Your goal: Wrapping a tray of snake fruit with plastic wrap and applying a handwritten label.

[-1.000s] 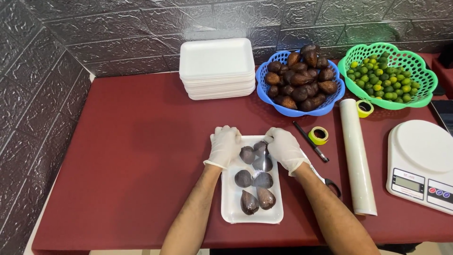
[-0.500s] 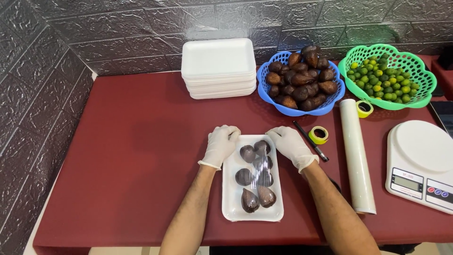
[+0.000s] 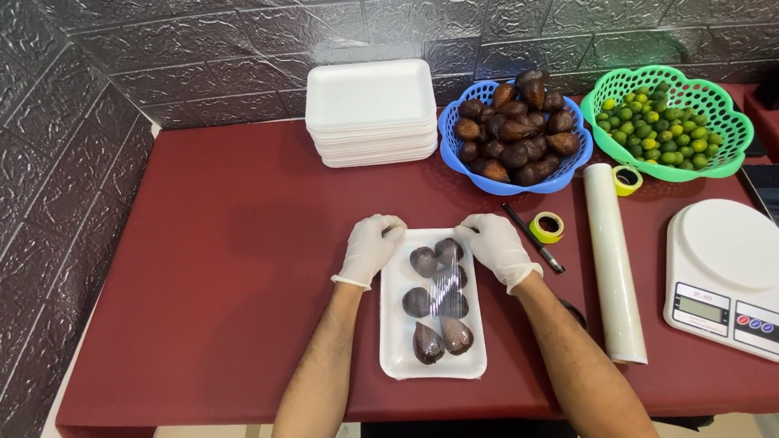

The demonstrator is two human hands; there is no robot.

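White foam tray (image 3: 434, 357) of dark scaly fruit (image 3: 436, 296) (film-covered) is laid lengthwise on the maroon tabletop (image 3: 203, 268), long axis toward the person. Its far corners are gripped: left hand (image 3: 371, 247) curled at the left corner, right hand (image 3: 495, 246) at the right, equally near.

A white foam tray (image 3: 394, 324) of dark scaly fruits (image 3: 438, 302) lay on the dark red table (image 3: 203, 268), with a stack of white foam trays (image 3: 370, 113) behind it. Right of the stack sat a blue plastic basket (image 3: 454, 158), then a green plastic basket (image 3: 730, 154); a white film roll (image 3: 613, 268) lay between the tray and a white kitchen scale (image 3: 726, 272).
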